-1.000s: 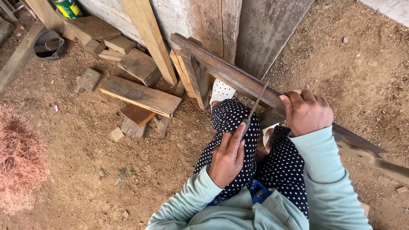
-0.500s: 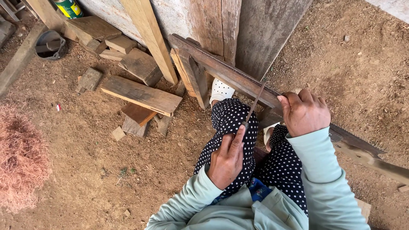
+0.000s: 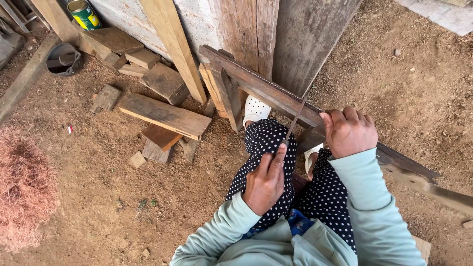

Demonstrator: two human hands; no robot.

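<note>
A seated person in a pale green long-sleeved top and dark polka-dot trousers worked a thin dark metal file across the toothed edge of a long wooden-framed saw, which lay slanted over the knees, its far end propped against upright grey planks. The left hand had its grip closed round the file's near end, thumb and fingers pinched on it above the knee. The right hand was fully closed over the saw's frame, pressing it down.

The risk, judging from the pose, lay in the file skipping off the teeth: its near end pointed at the thigh, and the right hand's knuckles sat just beside the toothed edge. The saw, braced only by a hand and the knees, could also twist or slide under a hard stroke.

The only package in view was a cylindrical tin can with a green and yellow label and a gold lid, standing at the top left near the wall. A small red-and-white scrap lay on the dirt floor, well apart from the scattered brown wooden offcuts. A round dark metal bowl sat near the can
</note>
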